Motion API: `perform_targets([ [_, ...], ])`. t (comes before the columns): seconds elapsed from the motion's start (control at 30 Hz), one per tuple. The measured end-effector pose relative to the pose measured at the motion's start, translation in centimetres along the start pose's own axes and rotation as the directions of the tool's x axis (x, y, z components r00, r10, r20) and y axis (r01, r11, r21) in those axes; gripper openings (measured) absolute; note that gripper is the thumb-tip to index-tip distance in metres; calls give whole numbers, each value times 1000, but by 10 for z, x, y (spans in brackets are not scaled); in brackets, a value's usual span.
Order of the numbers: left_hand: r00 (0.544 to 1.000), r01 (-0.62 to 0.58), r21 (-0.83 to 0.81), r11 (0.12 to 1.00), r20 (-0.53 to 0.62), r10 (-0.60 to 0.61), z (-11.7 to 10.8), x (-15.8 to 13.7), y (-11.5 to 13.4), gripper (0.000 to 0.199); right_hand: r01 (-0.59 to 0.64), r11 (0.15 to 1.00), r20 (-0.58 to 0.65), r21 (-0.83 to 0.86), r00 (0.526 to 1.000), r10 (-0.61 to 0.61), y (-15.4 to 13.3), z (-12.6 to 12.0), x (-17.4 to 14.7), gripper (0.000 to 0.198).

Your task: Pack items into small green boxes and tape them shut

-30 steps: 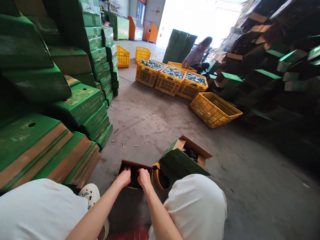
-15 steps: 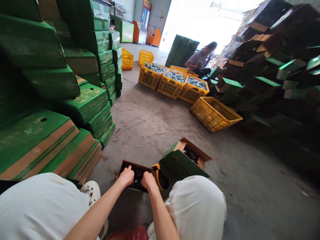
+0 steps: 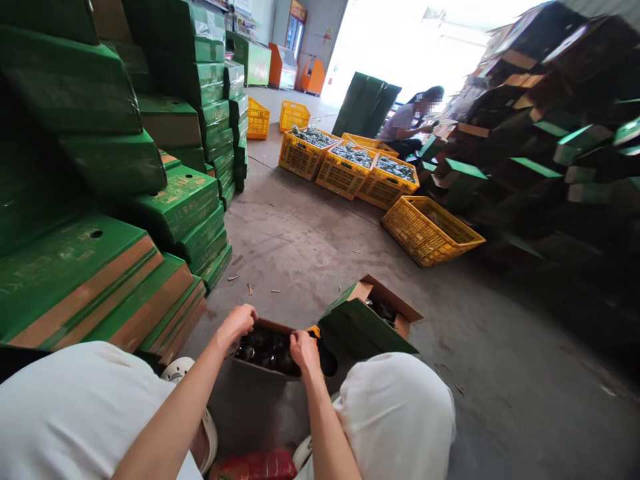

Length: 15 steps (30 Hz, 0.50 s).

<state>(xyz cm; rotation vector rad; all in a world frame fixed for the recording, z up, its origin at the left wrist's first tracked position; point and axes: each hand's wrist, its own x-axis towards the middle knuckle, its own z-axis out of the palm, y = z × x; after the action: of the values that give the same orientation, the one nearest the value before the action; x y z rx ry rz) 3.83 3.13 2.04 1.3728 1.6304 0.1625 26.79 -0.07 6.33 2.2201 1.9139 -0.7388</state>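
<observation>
A small open cardboard box [image 3: 267, 372] stands on the floor between my knees, packed with dark, shiny, plastic-wrapped items [image 3: 265, 348]. At its far left corner, my left hand [image 3: 243, 322] has its fingers bent over the rim. My right hand [image 3: 305, 348] is closed on the right end of the same box, knuckles up. Just beyond my right hand lies a yellow-and-black object [image 3: 326, 359], partly hidden. Close by on the right, a larger green box [image 3: 364, 327] sits open with dark items inside.
Green cartons [image 3: 175, 200] are stacked along the left. Filled yellow crates [image 3: 345, 175] stand ahead, with a tilted yellow crate [image 3: 430, 233] nearer. A person [image 3: 403, 127] sits behind them. Piled boxes [image 3: 525, 167] rise on the right. A red package [image 3: 257, 465] lies between my feet.
My hands have moved apart from inside the small box to its two ends, the left one going left and up. More of the contents shows. The seated person's arms have shifted.
</observation>
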Motion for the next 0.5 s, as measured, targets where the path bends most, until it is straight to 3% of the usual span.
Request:
perform_targets([
  [0.1, 997, 72, -82, 994, -28, -74, -17, -2, -14, 67, -130, 991, -117, 23, 984, 132, 8, -23, 1, 34],
  [0.2, 993, 118, -183, 976, 50, -111, -11, -6, -24, 77, -180, 981, -113, 79, 976, 188, 14, -31, 3, 30],
  [0.3, 981, 160, -441, 883, 170, -93, 4, -4, -32, 83, 9, 982, -33, 187, 999, -3, 9, -19, 6, 29],
  [0.37, 978, 176, -566, 805, 190, -80, 16, 0, -37, 90, 179, 943, -4, 281, 983, -186, 0, -2, 6, 30],
  [0.43, 986, 164, -551, 818, 120, -117, 29, 5, -40, 87, 292, 896, 56, 335, 943, -329, -10, 19, 2, 32],
  [0.5, 984, 167, -473, 865, 30, -173, 43, 10, -42, 80, 332, 891, 168, 309, 903, -395, -20, 40, -4, 33],
])
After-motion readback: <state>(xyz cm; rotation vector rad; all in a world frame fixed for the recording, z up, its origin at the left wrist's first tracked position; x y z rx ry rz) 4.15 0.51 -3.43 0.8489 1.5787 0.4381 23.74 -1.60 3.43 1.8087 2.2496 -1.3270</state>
